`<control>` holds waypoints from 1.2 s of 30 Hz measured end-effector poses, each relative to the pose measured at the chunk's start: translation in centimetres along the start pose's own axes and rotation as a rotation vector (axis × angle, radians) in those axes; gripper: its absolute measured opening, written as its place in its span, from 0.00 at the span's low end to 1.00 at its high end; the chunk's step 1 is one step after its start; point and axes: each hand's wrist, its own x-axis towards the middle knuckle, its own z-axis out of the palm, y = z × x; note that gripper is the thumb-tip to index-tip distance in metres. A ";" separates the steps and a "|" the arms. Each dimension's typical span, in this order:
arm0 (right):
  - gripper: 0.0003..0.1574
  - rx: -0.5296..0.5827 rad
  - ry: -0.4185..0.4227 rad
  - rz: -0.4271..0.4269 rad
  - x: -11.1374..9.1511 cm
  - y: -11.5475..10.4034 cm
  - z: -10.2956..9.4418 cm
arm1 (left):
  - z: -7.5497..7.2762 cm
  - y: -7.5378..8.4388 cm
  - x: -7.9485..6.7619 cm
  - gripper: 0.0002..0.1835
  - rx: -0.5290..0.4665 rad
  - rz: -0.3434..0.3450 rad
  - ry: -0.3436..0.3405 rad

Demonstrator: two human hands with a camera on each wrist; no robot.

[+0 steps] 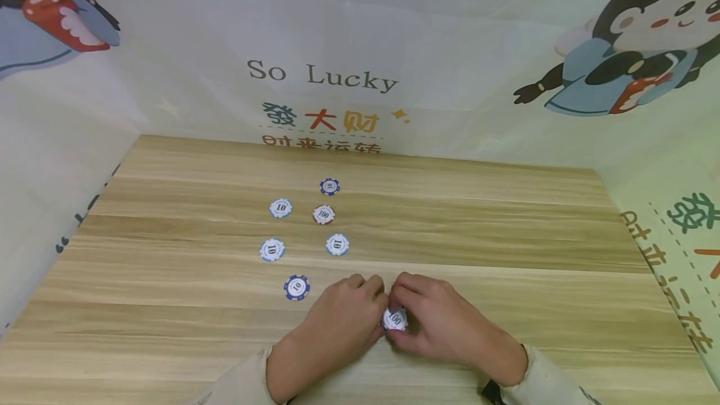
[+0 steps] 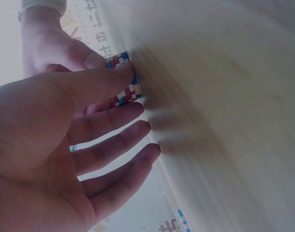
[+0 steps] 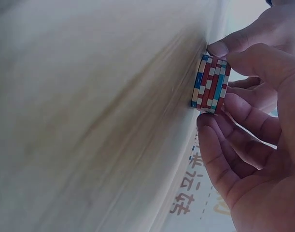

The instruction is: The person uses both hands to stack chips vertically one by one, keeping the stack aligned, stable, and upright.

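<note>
A short stack of poker chips (image 1: 395, 319) stands on the table near its front, its top chip marked 100. Red, blue, white and light blue bands show along its side in the right wrist view (image 3: 212, 86). My left hand (image 1: 343, 317) holds the stack's left side between thumb and index finger, the other fingers spread beside it. From the right, my right hand (image 1: 444, 324) grips the same stack with thumb and fingertips. A dark blue chip (image 1: 296, 287) marked 10 lies to the left of my left hand.
Several loose chips lie flat farther back: light blue ones (image 1: 272, 249) marked 10, a red-edged one (image 1: 324, 214) marked 100 and a dark blue one (image 1: 329, 187). Printed cloth walls (image 1: 450, 80) enclose the wooden table (image 1: 506, 224) at the back and sides.
</note>
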 end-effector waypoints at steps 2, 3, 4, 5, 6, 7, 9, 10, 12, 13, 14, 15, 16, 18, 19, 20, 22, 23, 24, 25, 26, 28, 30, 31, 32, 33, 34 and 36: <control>0.18 0.012 0.001 -0.006 -0.1 0.1 0.0 | -0.1 0.0 0.0 0.18 -0.006 -0.002 -0.008; 0.18 0.017 0.002 -0.008 -0.2 0.1 0.0 | -0.1 0.0 0.0 0.18 -0.006 -0.003 -0.011; 0.18 0.022 0.004 -0.010 -0.3 0.1 0.0 | -0.1 0.0 0.0 0.18 -0.005 -0.003 -0.013; 0.18 0.025 0.006 -0.011 -0.4 0.2 0.0 | -0.2 0.0 0.0 0.18 -0.005 -0.003 -0.015; 0.19 0.029 0.007 -0.012 -0.5 0.2 0.0 | -0.2 0.1 0.0 0.19 -0.003 -0.003 -0.016; 0.19 0.032 0.009 -0.011 -0.6 0.2 0.0 | -0.2 0.1 0.0 0.19 -0.003 -0.002 -0.017; 0.19 0.039 0.010 -0.008 -0.8 0.2 0.0 | -0.3 0.1 0.1 0.18 -0.001 0.000 -0.016; 0.19 0.041 0.009 -0.005 -0.9 0.2 0.0 | -0.3 0.1 0.1 0.18 -0.006 -0.001 -0.016; 0.19 0.049 0.003 0.002 -1.1 0.2 -0.1 | -0.3 0.0 0.1 0.18 -0.010 -0.002 -0.014; 0.20 0.052 -0.002 0.005 -1.2 0.2 -0.2 | -0.2 0.0 0.1 0.17 -0.015 -0.003 -0.014; 0.20 0.056 -0.008 0.004 -1.3 0.3 -0.2 | -0.2 0.0 0.1 0.17 -0.016 -0.003 -0.014; 0.21 0.056 -0.014 0.003 -1.3 0.3 -0.3 | -0.2 0.0 0.1 0.17 -0.016 -0.003 -0.012; 0.22 0.056 -0.020 0.002 -1.4 0.3 -0.4 | -0.3 0.0 0.1 0.17 -0.019 -0.005 -0.011; 0.24 0.061 -0.031 -0.002 -1.4 0.3 -0.5 | -0.3 0.0 0.0 0.17 -0.023 -0.007 -0.009; 0.25 0.064 -0.036 -0.002 -1.3 0.3 -0.6 | -0.3 0.0 0.0 0.17 -0.028 -0.009 -0.011; 0.26 0.067 -0.040 -0.001 -1.3 0.3 -0.7 | -0.3 0.0 -0.1 0.17 -0.033 -0.010 -0.013; 0.27 0.073 -0.047 0.008 -1.2 0.3 -0.8 | -0.4 0.0 -0.2 0.18 -0.045 -0.014 -0.041; 0.28 0.076 -0.052 0.015 -1.2 0.3 -0.8 | -0.5 -0.1 -0.2 0.19 -0.053 -0.016 -0.060; 0.28 0.075 -0.059 0.024 -1.1 0.3 -0.8 | -0.7 -0.1 -0.3 0.20 -0.057 -0.018 -0.081; 0.28 0.071 -0.065 0.032 -1.1 0.2 -0.8 | -0.9 -0.3 -0.4 0.22 -0.062 -0.021 -0.104; 0.28 0.065 -0.070 0.040 -1.1 0.2 -0.8 | -1.1 -0.4 -0.5 0.23 -0.068 -0.026 -0.126; 0.29 0.053 -0.081 0.053 -1.0 0.2 -0.8 | -1.6 -0.8 -0.8 0.23 -0.087 -0.042 -0.162; 0.28 0.045 -0.093 0.064 -1.0 0.1 -0.9 | -1.9 -1.4 -1.2 0.22 -0.117 -0.072 -0.171; 0.28 0.041 -0.097 0.066 -1.0 0.1 -0.9 | -2.1 -1.7 -1.5 0.21 -0.138 -0.094 -0.173; 0.28 0.040 -0.101 0.069 -0.9 0.1 -0.9 | -2.2 -2.1 -1.8 0.19 -0.161 -0.116 -0.170; 0.27 0.040 -0.105 0.069 -0.9 0.2 -0.9 | -2.3 -2.5 -2.2 0.18 -0.183 -0.139 -0.165; 0.27 0.039 -0.108 0.068 -0.9 0.2 -0.9 | -2.4 -2.8 -2.6 0.18 -0.203 -0.165 -0.161; 0.26 0.036 -0.111 0.060 -0.8 0.2 -0.9 | -2.5 -3.6 -3.4 0.16 -0.227 -0.212 -0.137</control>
